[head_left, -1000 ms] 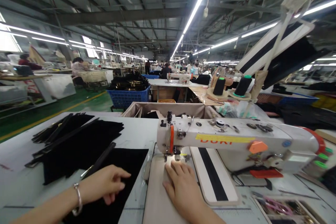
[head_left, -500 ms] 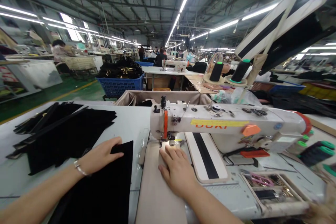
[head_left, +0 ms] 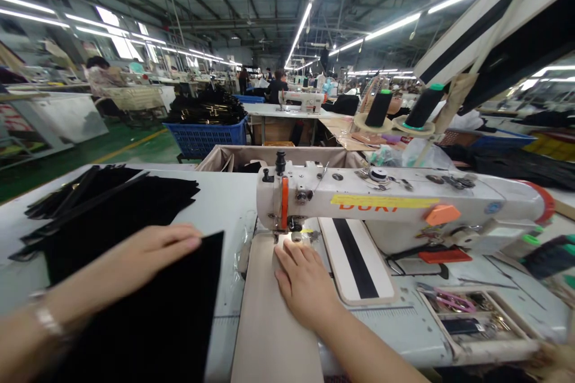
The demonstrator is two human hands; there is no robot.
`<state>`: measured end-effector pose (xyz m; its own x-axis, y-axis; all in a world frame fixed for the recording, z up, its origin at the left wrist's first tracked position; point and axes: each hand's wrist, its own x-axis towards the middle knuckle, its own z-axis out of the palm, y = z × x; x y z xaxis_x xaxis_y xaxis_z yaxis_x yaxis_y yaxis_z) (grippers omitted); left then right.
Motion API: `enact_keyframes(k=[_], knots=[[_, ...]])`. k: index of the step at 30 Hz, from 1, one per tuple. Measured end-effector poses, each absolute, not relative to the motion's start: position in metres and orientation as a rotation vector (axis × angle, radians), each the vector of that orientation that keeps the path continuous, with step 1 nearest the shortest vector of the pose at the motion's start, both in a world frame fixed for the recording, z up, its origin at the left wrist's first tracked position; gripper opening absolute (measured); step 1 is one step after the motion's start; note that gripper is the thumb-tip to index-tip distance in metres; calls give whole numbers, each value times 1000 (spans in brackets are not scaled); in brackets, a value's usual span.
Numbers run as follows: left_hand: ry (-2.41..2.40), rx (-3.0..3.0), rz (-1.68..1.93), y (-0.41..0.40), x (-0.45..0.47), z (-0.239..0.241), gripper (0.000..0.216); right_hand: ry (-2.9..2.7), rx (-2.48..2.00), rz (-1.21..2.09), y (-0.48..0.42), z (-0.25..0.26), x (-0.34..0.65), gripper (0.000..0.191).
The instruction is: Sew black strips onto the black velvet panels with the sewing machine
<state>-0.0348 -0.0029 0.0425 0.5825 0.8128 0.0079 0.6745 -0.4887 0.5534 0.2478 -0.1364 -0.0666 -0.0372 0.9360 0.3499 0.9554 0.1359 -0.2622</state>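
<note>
My right hand (head_left: 305, 281) lies flat, fingers together, on a beige fabric piece (head_left: 269, 323) just in front of the needle of the white sewing machine (head_left: 395, 203). My left hand (head_left: 139, 257) grips the top edge of a black fabric panel (head_left: 171, 311) and holds it raised off the table; the fingers curl over the edge. A metal bracelet shows on the left wrist, blurred. A pile of black fabric pieces (head_left: 108, 203) lies on the table beyond the left hand.
A white pad with a black stripe (head_left: 354, 257) sits under the machine arm. A tray of small tools (head_left: 471, 317) lies at the right. Thread cones (head_left: 381, 108) stand behind. A blue basket (head_left: 206, 134) of dark cloth and other workers are farther back.
My left hand went from resting on the black panel to gripping its top edge and lifting it toward me. The right hand stayed by the needle.
</note>
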Motion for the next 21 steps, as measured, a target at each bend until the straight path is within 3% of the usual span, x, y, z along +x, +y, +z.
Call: enact_keyframes(k=[2, 8, 21], knots=[[968, 2322, 190, -4, 14, 18, 30, -1997, -1800, -68, -136, -67, 248, 43], [1132, 2304, 258, 4, 90, -40, 17, -1999, -1811, -23, -133, -67, 251, 47], [1179, 2405, 280, 18, 102, -45, 17, -1991, -1859, 39, -131, -67, 250, 52]])
